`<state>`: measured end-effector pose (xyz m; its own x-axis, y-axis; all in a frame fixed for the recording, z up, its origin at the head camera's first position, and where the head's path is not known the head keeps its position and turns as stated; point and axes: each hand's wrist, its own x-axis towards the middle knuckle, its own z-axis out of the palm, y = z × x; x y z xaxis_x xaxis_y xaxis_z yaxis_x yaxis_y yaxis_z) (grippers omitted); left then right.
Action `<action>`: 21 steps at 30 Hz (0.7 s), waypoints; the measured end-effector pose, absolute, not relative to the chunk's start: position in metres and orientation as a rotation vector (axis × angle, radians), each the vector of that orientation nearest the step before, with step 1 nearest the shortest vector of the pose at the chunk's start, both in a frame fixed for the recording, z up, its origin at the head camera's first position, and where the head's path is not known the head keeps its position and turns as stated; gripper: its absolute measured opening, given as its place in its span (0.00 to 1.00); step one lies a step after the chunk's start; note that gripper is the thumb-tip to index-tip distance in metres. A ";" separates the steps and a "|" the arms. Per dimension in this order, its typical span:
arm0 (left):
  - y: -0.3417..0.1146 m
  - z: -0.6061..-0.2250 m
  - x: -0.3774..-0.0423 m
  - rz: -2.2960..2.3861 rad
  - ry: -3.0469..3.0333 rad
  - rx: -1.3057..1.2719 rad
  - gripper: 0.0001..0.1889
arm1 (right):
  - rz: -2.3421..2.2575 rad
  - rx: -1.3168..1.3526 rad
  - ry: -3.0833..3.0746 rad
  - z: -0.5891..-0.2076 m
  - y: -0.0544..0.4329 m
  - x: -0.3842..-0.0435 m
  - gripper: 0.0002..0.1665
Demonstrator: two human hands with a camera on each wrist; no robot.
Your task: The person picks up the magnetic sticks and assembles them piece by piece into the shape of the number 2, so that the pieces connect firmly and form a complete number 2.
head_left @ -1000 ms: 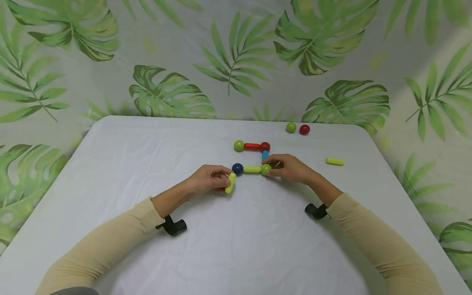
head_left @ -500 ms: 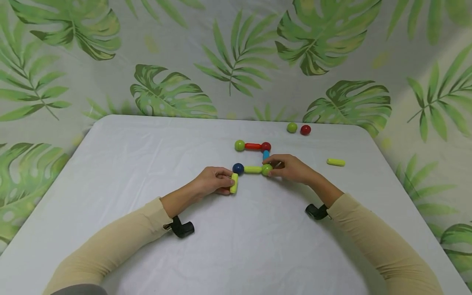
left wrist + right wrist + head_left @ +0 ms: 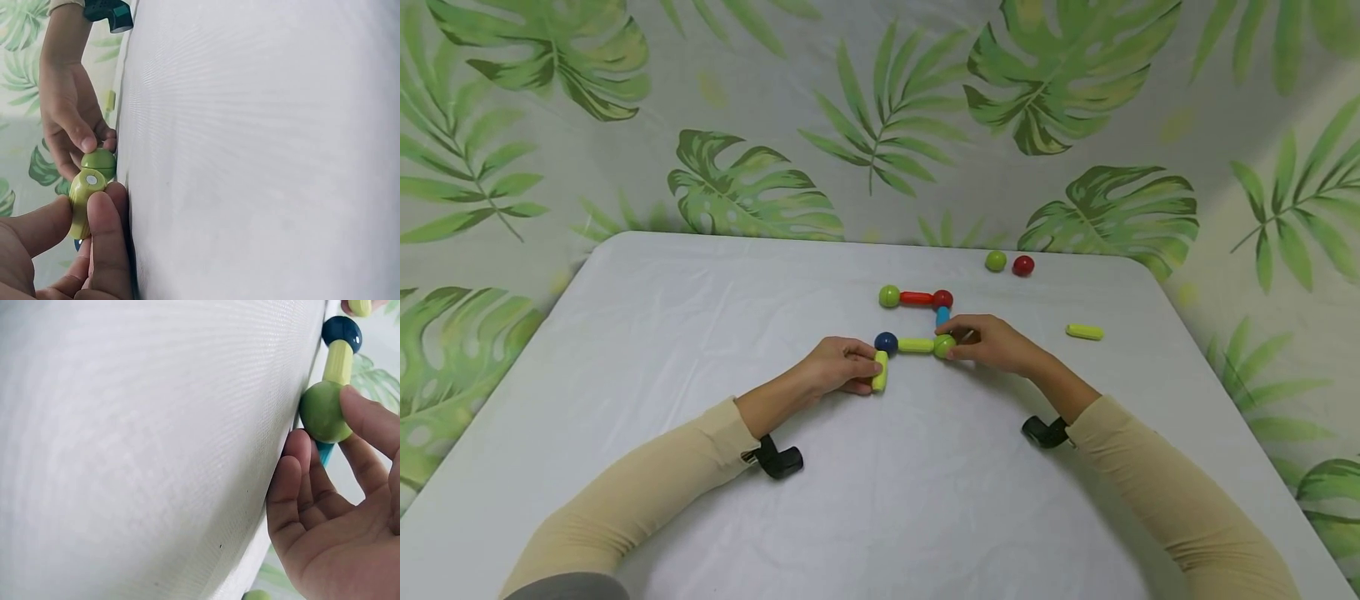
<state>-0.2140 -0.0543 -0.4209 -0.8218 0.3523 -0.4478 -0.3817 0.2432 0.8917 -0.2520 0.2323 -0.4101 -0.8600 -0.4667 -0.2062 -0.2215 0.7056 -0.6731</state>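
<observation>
The blue ball (image 3: 342,334) and held yellow stick (image 3: 79,209) look like smooth, shiny plastic. The sleeves (image 3: 643,487) are dull, wrinkly cloth.

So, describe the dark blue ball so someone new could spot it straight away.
On the white table, find the chain of balls and sticks near the middle. In its nearer row, a yellow-green stick runs leftward from a green ball to the dark blue ball. It's the only blue ball; others are green or red.

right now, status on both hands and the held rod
Left hand pinches yellow rod beside blue ball, contact unclear. Right hand holds green ball. Nothing visibly blocking.
</observation>
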 end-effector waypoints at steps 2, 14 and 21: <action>-0.054 -0.421 -0.215 1.635 1.936 -0.033 0.19 | -0.941 -0.541 2.551 -0.410 0.232 -0.252 0.24; -0.052 -0.422 -0.218 1.645 1.914 -0.077 0.17 | -0.937 -0.540 2.554 -0.411 0.231 -0.252 0.24; -0.052 -0.423 -0.219 1.651 1.903 -0.093 0.17 | -0.942 -0.564 2.558 -0.411 0.232 -0.253 0.23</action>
<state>-0.2192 -0.0519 -0.4232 -0.8112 0.3303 -0.4826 -0.4310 0.2201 0.8751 -0.2526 0.2317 -0.4109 -0.8574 -0.4787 -0.1888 -0.2419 0.6987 -0.6733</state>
